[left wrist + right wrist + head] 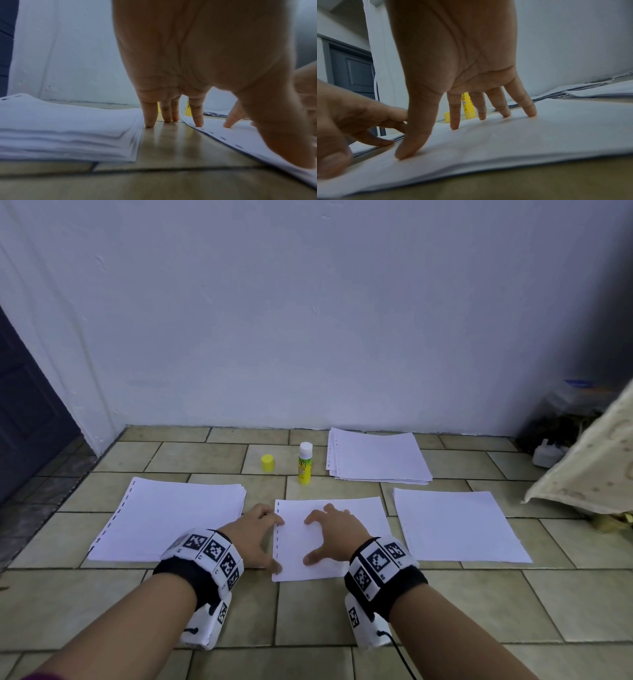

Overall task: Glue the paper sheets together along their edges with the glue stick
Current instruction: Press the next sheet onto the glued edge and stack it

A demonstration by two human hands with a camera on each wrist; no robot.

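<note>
Your two forearms come in from the bottom, each with a wrist band (209, 556) of black-and-white squares. Your right hand (337, 534) is spread wide and released, with all five fingertips (454, 126) pressing down on the middle paper sheets (363, 518). It grasps nothing. Your left hand (255, 534) is spread open too. Its first finger and thumb touch the left edge of those sheets, right by the row of little holes. Its other fingertips (150, 123) stand on the bare floor (102, 604).

The middle sheets lie flat on the tile floor, straight in front of you. A thick paper stack (171, 518) lies just to the left, with a thin strip of floor between. Another stack (455, 525) lies to the right, apart from the middle sheets. A third pile (376, 457) sits farther back, near the wall (308, 320).

The glue stick (304, 463) stands upright behind the middle sheets, with its top uncovered. Its yellow cap (268, 463) sits on the floor just to its left. There is open floor between the stick and your hands.

On the right a pale cloth (589, 460) is cut off by the edge. Dark things in the corner behind it are hard to make out.
</note>
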